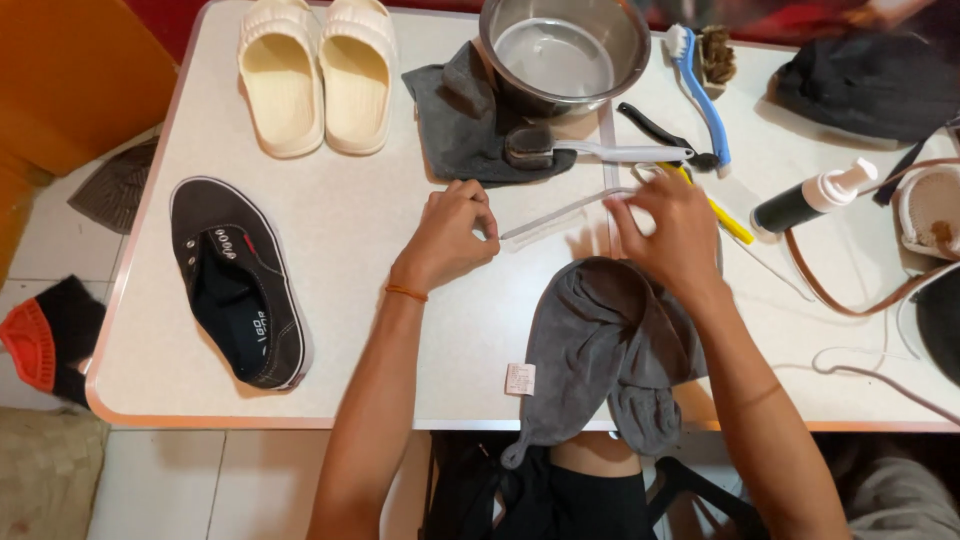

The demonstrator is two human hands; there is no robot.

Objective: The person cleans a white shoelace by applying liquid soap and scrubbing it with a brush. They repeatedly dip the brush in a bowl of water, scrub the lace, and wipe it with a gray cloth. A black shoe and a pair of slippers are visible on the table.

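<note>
I see open white counter (350, 300) by left hand (450, 235) | both grips, right hand (675, 235) too, pinch thin clear plastic strip (560, 212), flat | grey cloth (600, 340) overhangs near edge

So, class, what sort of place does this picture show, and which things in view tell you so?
Probably a home or small-shop shoe-cleaning table. A black sneaker and cream slippers lie on the white table, beside a metal bowl of water, brushes such as the blue brush, and grey cloths.

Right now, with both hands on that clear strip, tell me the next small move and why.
Probably lift the clear strip slightly. The left hand and right hand pinch its two ends, and it lies flat above the grey cloth.
</note>
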